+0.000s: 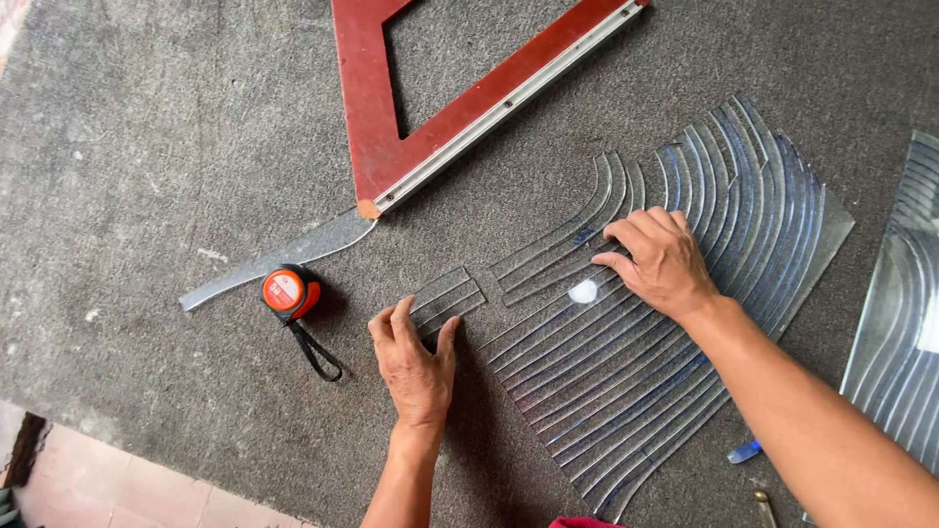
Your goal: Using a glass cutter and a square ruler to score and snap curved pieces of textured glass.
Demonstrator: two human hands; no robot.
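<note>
We see our left hand [416, 362] lying palm down on the grey carpeted worktop [147, 147], fingers spread a little and flat rather than curled. Its fingertips touch the near end of a small strip of ribbed glass [448, 295], which lies just beyond the fingers; the hand presses on it and grips nothing.

Our right hand [663, 262] rests palm down on the large sheet of ribbed patterned glass [685, 323], fingers loosely bent and close together, the tips bearing on the glass surface near its cut edge. It closes round nothing. Just beyond its fingertips lies a narrower curved offcut of the same glass [567, 240], set apart from the big sheet by a thin gap. A bright white spot of reflected light sits on the glass just left of this hand.

To the left of our left hand lies an orange and black tape measure [290, 292] with its wrist loop, and just beyond that a long curved sliver of glass [284, 256]. Further out from both hands stands a red triangular square with a metal edge [460, 108]. Right of our right arm another ribbed glass sheet [905, 313] shows at the frame edge.
</note>
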